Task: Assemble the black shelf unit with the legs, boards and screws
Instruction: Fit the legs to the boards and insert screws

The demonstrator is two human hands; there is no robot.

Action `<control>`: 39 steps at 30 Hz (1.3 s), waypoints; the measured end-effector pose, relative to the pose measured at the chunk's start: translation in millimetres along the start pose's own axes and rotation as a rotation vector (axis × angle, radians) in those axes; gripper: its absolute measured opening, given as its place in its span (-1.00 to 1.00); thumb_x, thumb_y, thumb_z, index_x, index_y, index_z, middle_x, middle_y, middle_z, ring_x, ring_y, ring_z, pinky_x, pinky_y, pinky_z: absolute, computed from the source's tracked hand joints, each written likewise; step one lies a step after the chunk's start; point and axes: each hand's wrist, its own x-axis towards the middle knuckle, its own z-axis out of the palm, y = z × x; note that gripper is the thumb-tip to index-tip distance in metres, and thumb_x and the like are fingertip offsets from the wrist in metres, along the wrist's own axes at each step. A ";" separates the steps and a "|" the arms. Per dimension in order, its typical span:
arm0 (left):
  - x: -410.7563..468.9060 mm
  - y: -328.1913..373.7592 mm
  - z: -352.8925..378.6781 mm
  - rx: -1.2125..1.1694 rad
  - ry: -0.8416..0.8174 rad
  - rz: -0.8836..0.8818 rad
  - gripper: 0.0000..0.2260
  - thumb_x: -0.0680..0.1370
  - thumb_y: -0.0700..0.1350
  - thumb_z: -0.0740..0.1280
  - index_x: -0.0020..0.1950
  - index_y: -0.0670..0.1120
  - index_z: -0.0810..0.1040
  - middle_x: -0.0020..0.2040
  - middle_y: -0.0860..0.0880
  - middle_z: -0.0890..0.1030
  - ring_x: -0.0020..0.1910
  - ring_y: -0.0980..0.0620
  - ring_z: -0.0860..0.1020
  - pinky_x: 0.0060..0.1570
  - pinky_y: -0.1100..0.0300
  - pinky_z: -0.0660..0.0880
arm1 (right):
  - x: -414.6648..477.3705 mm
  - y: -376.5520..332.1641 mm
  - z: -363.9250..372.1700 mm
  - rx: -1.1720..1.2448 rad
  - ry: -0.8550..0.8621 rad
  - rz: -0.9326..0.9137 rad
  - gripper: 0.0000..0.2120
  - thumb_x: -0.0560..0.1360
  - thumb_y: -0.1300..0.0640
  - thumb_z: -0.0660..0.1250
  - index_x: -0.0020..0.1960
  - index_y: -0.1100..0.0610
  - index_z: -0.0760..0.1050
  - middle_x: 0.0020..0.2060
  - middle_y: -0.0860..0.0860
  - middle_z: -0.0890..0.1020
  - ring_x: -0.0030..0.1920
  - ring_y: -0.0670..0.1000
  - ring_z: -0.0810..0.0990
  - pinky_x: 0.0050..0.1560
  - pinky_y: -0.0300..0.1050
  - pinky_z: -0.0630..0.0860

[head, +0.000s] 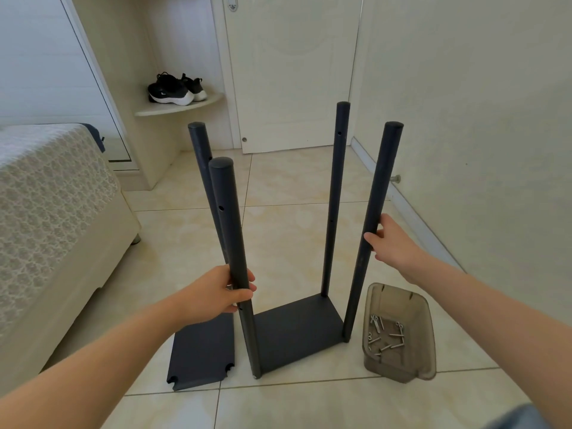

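A black shelf board (297, 332) sits low on the tiled floor with black round legs standing upright at its corners. My left hand (216, 294) grips the near left leg (229, 218) at mid height. My right hand (391, 239) holds the near right leg (379, 193), thumb and fingers around it. The far right leg (337, 181) and far left leg (201, 156) stand free. A loose black board (201, 354) with notched corners lies flat on the floor to the left. Screws (387, 335) lie in a smoky plastic tray (424, 345) at the right.
A bed (52, 205) with a patterned cover fills the left side. A white door (294, 72) and wall stand behind the unit, with a doorstop (395, 179) on the right wall. Black shoes (175, 88) rest on a corner shelf.
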 end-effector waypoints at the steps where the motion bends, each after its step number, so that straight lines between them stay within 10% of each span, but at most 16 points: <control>1: 1.1 -1.1 0.4 0.000 0.014 0.002 -0.84 0.62 -0.16 0.36 0.16 0.02 0.49 0.13 0.02 0.63 0.12 0.05 0.62 0.07 0.21 0.63 | -1.7 -0.5 1.0 -0.007 0.008 -0.008 -0.63 0.66 0.18 0.19 0.44 0.09 0.24 0.22 0.09 0.53 0.10 0.06 0.52 0.06 -0.04 0.50; 9: 13.5 -11.6 -10.4 -0.053 0.197 0.062 -0.78 0.58 -0.22 0.40 0.13 0.04 0.48 0.07 0.05 0.65 0.03 0.11 0.65 -0.17 0.32 0.62 | -13.1 -0.2 2.8 0.034 0.053 -0.030 -0.61 0.65 0.22 0.20 0.42 0.02 0.20 0.15 0.04 0.52 0.14 0.12 0.56 0.17 0.17 0.53; 18: 28.4 -18.0 -15.7 0.016 0.330 0.062 -0.74 0.58 -0.24 0.41 0.19 -0.01 0.46 0.08 0.02 0.62 0.08 0.00 0.62 -0.13 0.31 0.57 | -20.9 11.3 0.7 0.004 -0.012 -0.034 -0.56 0.63 0.19 0.25 0.39 -0.14 0.18 -0.08 -0.04 0.55 -0.11 -0.02 0.61 -0.34 -0.27 0.49; 30: 18.2 -23.7 -17.6 0.056 0.253 0.129 -0.76 0.56 -0.22 0.43 0.04 0.10 0.49 0.02 0.09 0.64 0.00 0.08 0.65 -0.23 0.34 0.60 | -38.1 10.8 3.2 0.060 0.046 0.085 -0.67 0.63 0.16 0.26 0.37 0.20 0.38 0.09 0.05 0.55 0.05 0.06 0.59 -0.11 -0.19 0.53; 39: 9.4 -18.5 -24.8 0.099 0.133 0.115 -0.79 0.62 -0.09 0.37 0.20 0.11 0.47 0.11 0.16 0.58 0.01 0.09 0.64 -0.20 0.33 0.61 | -54.6 18.2 17.6 -0.081 0.018 0.289 -0.66 0.59 0.14 0.34 0.27 0.32 0.44 -0.16 0.11 0.57 -0.17 0.06 0.61 -0.14 -0.07 0.62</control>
